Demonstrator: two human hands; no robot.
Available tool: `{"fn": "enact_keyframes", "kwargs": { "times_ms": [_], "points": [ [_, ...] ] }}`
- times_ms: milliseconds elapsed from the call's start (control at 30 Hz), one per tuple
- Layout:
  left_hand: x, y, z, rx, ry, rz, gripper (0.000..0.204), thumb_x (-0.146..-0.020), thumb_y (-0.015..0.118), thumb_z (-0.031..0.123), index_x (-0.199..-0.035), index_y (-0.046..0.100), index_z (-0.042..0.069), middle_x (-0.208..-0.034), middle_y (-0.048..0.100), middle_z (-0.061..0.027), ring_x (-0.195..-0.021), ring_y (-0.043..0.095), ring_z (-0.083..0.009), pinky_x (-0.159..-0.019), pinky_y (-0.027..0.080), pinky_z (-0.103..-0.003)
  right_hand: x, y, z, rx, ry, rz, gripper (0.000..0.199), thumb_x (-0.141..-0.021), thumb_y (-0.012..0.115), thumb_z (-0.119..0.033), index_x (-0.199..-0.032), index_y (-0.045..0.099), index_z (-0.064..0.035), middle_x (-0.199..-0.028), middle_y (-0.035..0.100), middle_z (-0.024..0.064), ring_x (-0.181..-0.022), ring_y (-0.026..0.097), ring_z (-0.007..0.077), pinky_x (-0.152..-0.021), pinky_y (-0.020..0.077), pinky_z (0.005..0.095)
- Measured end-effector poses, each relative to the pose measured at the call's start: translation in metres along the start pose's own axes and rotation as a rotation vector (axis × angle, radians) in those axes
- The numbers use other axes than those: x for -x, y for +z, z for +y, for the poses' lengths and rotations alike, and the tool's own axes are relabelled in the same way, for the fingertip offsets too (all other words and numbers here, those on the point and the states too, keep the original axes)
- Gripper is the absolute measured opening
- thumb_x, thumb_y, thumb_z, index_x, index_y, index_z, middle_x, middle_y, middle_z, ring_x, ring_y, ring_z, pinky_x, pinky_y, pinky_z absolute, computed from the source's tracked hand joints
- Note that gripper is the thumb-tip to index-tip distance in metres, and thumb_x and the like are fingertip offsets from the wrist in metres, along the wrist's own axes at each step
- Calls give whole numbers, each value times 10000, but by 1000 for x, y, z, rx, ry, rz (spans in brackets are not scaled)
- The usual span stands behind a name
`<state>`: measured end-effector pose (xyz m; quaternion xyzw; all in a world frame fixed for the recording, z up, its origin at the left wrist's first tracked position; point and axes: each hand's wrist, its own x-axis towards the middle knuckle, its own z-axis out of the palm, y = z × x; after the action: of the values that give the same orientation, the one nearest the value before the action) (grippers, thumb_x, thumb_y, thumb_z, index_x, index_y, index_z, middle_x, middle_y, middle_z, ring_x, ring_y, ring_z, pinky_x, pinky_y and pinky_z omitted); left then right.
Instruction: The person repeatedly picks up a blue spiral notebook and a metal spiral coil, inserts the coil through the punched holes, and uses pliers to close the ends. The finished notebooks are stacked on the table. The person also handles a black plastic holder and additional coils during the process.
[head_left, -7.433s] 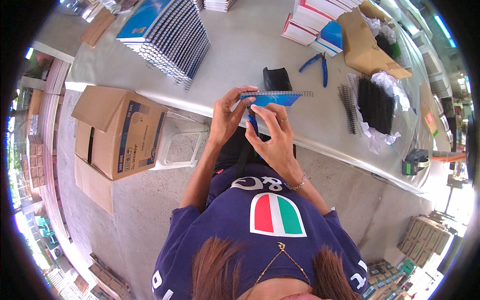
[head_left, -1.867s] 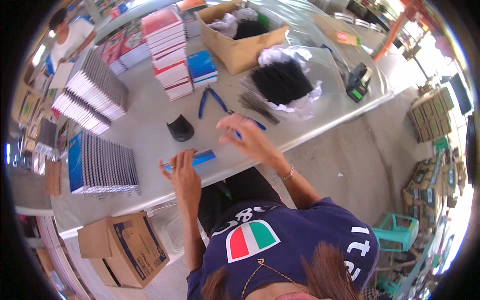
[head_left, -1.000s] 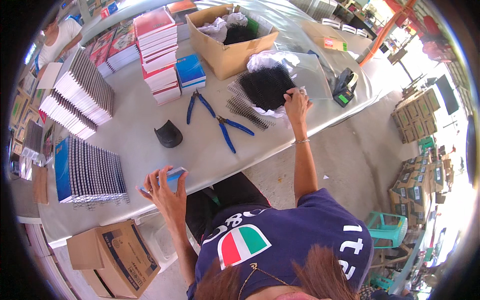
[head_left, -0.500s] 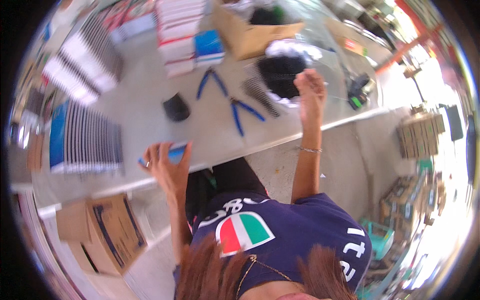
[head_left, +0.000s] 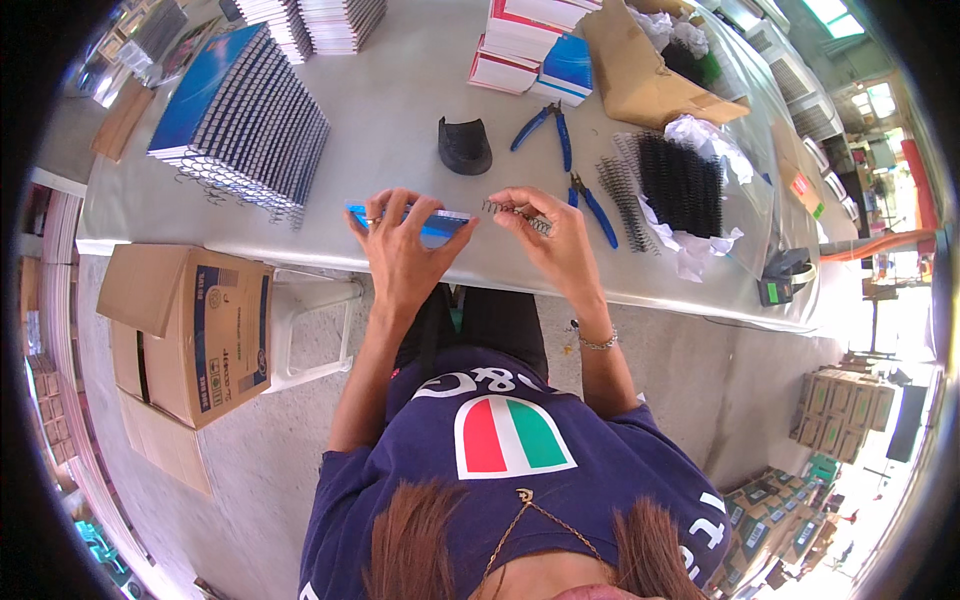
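My left hand [head_left: 407, 250] grips a thin blue-covered notebook [head_left: 440, 224] on edge near the front of the table. Just to its right, my right hand [head_left: 545, 235] pinches a dark wire spiral coil [head_left: 500, 208], whose free end points at the notebook's right end with a small gap between them. Beyond the hands lies a black curved plastic piece [head_left: 464, 146]. Two blue-handled pliers rest to the right: one pair of pliers [head_left: 545, 133] farther back, the other pliers [head_left: 597, 213] beside my right hand. A heap of black spiral coils [head_left: 682, 185] sits on white crumpled paper.
A stack of spiral-bound blue notebooks [head_left: 245, 120] stands at the left, with white book stacks [head_left: 340, 22] behind. Red-edged and blue books [head_left: 520, 50] and an open cardboard box [head_left: 650, 70] are at the back right. A carton [head_left: 215, 335] stands on the floor beside a white stool [head_left: 318, 330].
My right hand has come from the coil heap leftward to the notebook and now holds a spiral coil. The left hand still holds the notebook. The whole view has shifted.
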<state>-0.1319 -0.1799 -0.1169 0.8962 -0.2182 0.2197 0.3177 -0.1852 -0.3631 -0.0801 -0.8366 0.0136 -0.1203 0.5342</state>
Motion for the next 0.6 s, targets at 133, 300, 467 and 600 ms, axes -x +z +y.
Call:
{"fn": "enact_keyframes", "kwargs": {
  "times_ms": [133, 300, 467, 600],
  "points": [
    [0, 1, 1, -3, -1, -4, 341, -697, 841, 412, -853, 693, 148, -926, 591, -6, -1055, 526, -266, -971, 275, -538, -1, 9, 4, 10, -52, 0, 188, -880, 684, -65, -1044, 690, 27, -979, 717, 155, -818, 689, 229, -763, 526, 323],
    [-1, -1, 0, -12, 8, -31, 321, -718, 831, 402, -856, 692, 149, -933, 606, 7, -1053, 528, -262, -976, 270, -542, -4, 11, 3, 87, -163, -68, 148, -916, 628, -43, -1022, 681, 46, -936, 698, 179, -812, 684, 260, -726, 517, 332],
    [0, -5, 1, 10, 4, -71, 302, -736, 823, 349, -886, 677, 131, -951, 604, -11, -1045, 508, -271, -968, 295, -499, -2, 11, -7, -22, -26, -125, 138, -933, 608, -57, -1044, 646, 16, -878, 689, 144, -804, 663, 260, -769, 480, 357],
    [-1, -6, 2, -17, 10, -78, 302, -764, 786, 375, -919, 684, 136, -955, 603, 1, -1018, 502, -257, -955, 289, -489, 1, 14, -1, 114, -85, -64, 111, -943, 609, -98, -1030, 598, -30, -820, 667, 117, -801, 645, 242, -854, 428, 360]
  ]
}}
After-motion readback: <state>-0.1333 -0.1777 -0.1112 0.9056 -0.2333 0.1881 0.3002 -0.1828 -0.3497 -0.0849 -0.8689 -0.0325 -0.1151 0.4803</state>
